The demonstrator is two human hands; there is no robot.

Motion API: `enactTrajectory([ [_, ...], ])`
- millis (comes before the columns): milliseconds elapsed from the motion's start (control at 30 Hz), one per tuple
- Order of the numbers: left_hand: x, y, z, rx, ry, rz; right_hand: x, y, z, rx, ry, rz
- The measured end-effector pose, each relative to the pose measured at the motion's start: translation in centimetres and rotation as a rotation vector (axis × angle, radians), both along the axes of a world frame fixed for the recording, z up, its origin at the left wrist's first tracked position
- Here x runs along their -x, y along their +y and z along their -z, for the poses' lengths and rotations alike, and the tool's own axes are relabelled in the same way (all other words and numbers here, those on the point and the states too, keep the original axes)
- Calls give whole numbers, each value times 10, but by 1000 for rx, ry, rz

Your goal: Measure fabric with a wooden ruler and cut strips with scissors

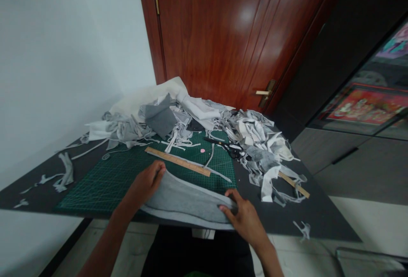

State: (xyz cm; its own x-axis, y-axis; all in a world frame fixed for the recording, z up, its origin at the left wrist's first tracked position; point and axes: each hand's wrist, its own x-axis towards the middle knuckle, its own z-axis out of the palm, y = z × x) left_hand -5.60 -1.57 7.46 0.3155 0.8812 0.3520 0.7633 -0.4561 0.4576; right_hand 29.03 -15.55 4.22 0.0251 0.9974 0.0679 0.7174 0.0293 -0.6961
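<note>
A long piece of grey fabric (191,200) with paler edges is stretched between both hands at the table's front edge. My left hand (149,183) pinches its upper left corner, thumb and fingers closed. At the fabric's right end, my right hand (240,213) grips it between thumb and fingers. Just beyond the fabric, a wooden ruler (177,161) lies slanted on the green cutting mat (105,179), with a thin grey strip (219,175) beside it. Black scissors (228,146) rest at the mat's right side, near a small pink piece (202,150).
Grey and white fabric scraps (161,115) are heaped along the back of the dark table (255,215), with more scraps (264,153) at right around another ruler (295,184). Loose scraps (66,170) lie at left. A wooden door (216,34) stands behind.
</note>
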Motion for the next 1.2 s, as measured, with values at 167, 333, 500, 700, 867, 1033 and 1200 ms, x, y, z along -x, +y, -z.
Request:
enactTrajectory([
  [167, -1, -40, -19, 113, 61, 240, -41, -16, -14, -21, 157, -28],
  [333, -2, -58, -33, 71, 78, 302, -65, -30, -24, -112, 273, 53],
  [500, -19, -15, -25, 55, 115, 162, -74, 4, -9, -111, 149, 153],
  [700, -50, 5, -2, -284, 119, 4, -60, 31, 17, -495, -74, 291],
  [867, -79, -40, 25, -172, 75, 198, -12, 18, 10, -445, -122, -14],
  [1033, -80, -65, 52, -98, 85, 236, 10, 19, 19, -376, -155, -145],
  [1200, -65, -65, 59, -164, 104, 212, 7, 22, 33, -427, -259, -26],
])
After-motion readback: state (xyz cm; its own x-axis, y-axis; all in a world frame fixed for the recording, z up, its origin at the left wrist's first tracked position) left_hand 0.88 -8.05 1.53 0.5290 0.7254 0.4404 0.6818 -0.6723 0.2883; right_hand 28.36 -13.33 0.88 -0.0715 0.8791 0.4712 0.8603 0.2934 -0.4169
